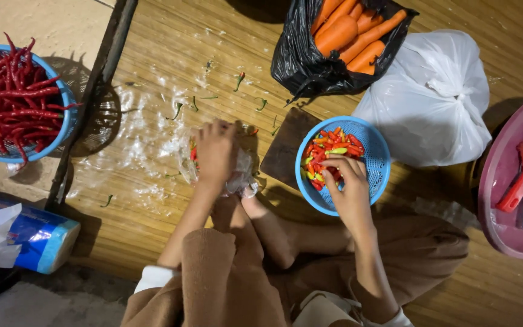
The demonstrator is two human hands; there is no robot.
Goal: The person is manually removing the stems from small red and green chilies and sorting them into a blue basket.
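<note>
Sitting at the far left, a round blue plastic basket heaped with long red chillies [16,100] rests on the pale floor, and below it lies a blue-and-white plastic roll pack [28,233]. A woven bamboo mat [152,54] spreads to the right, scattered with small green chilli stems [178,110]. The left hand [215,154] presses down on a crumpled clear plastic bag holding a few small chillies [240,175], its fingers curled together over the film; whether it truly grips the bag I cannot tell. Just right of it lies a dark wooden cutting board [286,148], and partly on that stands a small blue plastic basket of red, orange and green bird's-eye chillies [375,160]. The right hand [349,188] reaches into this basket, fingertips pinched together among the chillies. Above, a black plastic bag of orange carrots [301,66] lies open beside a knotted white plastic bag [437,103]. At the far right, a pink round plastic tray [503,230] carries a red-handled peeler [519,181].
</note>
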